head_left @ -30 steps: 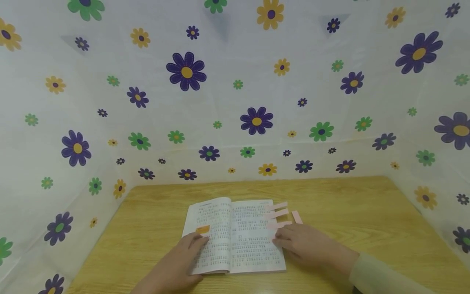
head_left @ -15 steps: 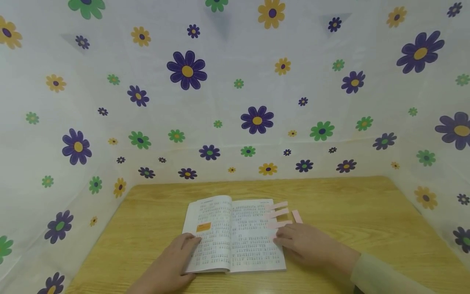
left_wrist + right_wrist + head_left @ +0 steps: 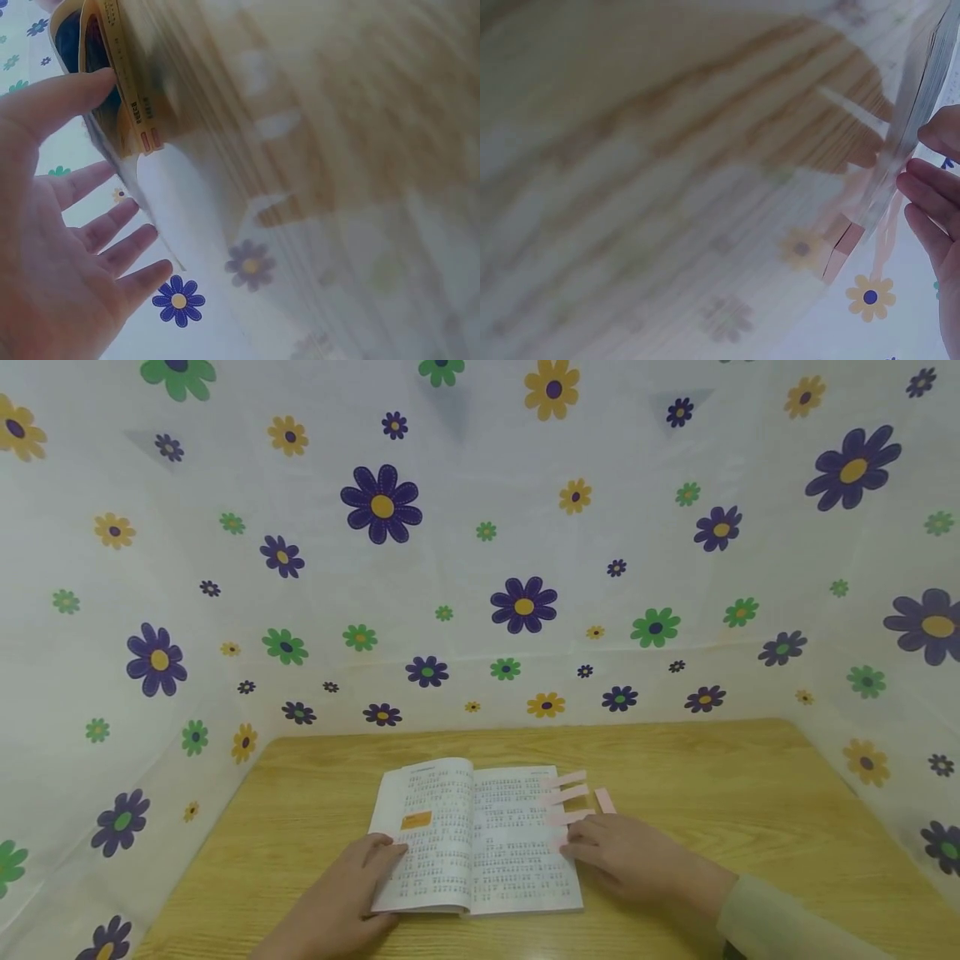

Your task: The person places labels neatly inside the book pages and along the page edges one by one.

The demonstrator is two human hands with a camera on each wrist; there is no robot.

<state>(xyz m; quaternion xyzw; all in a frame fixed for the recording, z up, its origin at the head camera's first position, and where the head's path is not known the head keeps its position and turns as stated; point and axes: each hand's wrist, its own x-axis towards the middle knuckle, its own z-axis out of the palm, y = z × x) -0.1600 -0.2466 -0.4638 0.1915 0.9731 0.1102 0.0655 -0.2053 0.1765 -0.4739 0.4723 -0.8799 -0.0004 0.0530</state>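
Note:
An open book with printed pages lies on the wooden table. My left hand grips its left side, fingers over the page margin; in the left wrist view the thumb lies against the yellow-edged cover. An orange label is on the left page. My right hand rests at the right page edge, fingertips touching it by a pink sticky tab. Several more pink tabs stick out above. In the right wrist view the right thumb and fingers meet the book's page edges.
A small pink tab pad lies on the table, just beyond the right hand. White cloth printed with purple, yellow and green flowers stands round the back and sides of the table.
My left hand has slid left and slightly down along the left page, uncovering the orange label fully. That page edge has shifted slightly left. My right hand stays at the right edge.

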